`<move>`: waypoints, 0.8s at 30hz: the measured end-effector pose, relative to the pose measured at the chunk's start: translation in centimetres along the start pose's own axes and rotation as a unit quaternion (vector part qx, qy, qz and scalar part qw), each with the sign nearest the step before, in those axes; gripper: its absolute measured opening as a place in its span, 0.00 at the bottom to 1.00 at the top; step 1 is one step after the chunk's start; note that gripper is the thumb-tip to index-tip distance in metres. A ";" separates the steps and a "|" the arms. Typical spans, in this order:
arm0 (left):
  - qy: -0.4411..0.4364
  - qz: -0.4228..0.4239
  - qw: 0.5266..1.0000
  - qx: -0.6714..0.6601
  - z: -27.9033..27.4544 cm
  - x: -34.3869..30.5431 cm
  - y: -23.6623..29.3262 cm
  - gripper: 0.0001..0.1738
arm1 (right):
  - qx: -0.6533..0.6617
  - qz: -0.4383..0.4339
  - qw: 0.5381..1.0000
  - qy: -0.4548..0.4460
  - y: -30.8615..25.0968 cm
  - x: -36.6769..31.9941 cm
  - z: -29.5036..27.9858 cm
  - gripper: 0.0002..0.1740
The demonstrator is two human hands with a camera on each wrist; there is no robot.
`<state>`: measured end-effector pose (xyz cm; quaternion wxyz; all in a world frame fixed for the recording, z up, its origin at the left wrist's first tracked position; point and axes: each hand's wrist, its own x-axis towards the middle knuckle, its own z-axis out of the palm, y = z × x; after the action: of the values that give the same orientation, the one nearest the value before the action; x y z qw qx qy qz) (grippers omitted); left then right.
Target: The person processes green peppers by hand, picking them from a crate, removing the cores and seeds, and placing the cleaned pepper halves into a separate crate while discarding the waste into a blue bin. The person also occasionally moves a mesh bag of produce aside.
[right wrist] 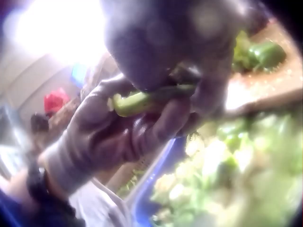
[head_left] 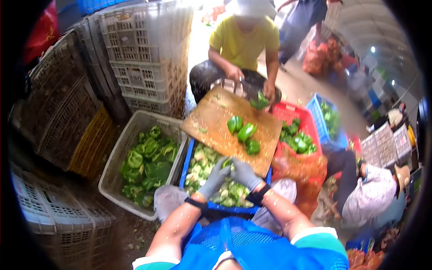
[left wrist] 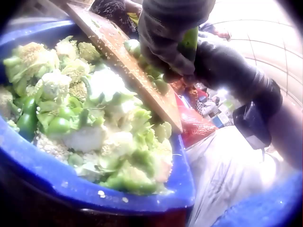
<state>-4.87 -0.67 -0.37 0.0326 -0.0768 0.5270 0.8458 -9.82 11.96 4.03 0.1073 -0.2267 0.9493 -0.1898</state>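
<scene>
Both gloved hands meet over a blue tub (head_left: 183,173) of pepper cores and scraps (left wrist: 113,142). The left hand (head_left: 216,179) and the right hand (head_left: 244,174) grip one green pepper piece (right wrist: 142,101) between them; its curved edge shows in the right wrist view, the rest is covered by fingers. In the left wrist view a green strip of it (left wrist: 189,43) shows between the gloves. Just beyond the hands, a wooden board (head_left: 216,114) lies across the tub, with several green peppers (head_left: 246,132) on it.
A white crate (head_left: 114,155) of peppers stands left, a red crate (head_left: 315,121) and orange net bag (head_left: 299,173) right. Opposite, a person in yellow (head_left: 243,40) holds a knife and a pepper (head_left: 259,101). Stacked crates (head_left: 144,54) rise at the back left.
</scene>
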 end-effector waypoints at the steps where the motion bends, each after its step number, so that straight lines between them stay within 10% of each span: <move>1: -0.004 -0.006 1.000 -0.006 0.2 0.2 0.2 0.25 | 0.047 0.004 0.998 0.050 0.7 -0.3 0.9 0.26; 4: -0.046 -0.106 0.992 -0.043 0.0 -0.2 1.7 0.23 | 0.343 0.084 0.934 0.047 0.1 -2.6 1.0 0.12; 8: 0.031 -0.132 0.982 -0.129 -1.6 0.4 2.7 0.27 | 0.737 0.258 0.602 0.169 3.8 -2.4 4.0 0.10; 10: 0.068 -0.082 0.982 -0.155 -3.1 0.0 4.1 0.27 | 0.708 0.214 0.662 0.124 7.6 -2.5 4.8 0.08; 11: 0.053 -0.028 0.981 -0.185 -3.9 -0.1 4.5 0.27 | 0.422 0.083 0.903 -0.023 8.0 -1.9 3.0 0.05; 12: 0.035 0.025 0.975 -0.216 -4.7 0.0 4.9 0.28 | 0.316 0.010 0.944 -0.092 8.4 -1.5 1.7 0.07; 17: 0.073 0.019 0.996 0.051 -5.3 2.8 0.1 0.17 | 0.229 0.020 0.962 -0.148 4.1 1.8 -1.1 0.34; 18: 0.081 -0.031 0.994 -0.068 -2.7 1.7 2.4 0.16 | 0.216 0.019 0.969 -0.120 1.7 1.8 -1.6 0.36; 24: 0.125 -0.091 0.982 -0.107 -1.2 0.5 1.5 0.10 | 0.068 -0.044 0.995 -0.052 -1.1 1.5 2.3 0.17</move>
<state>-5.42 -2.44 0.39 0.0349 -0.2323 0.4245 0.8744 -10.05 9.63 2.27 0.1627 -0.2700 0.9164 -0.2465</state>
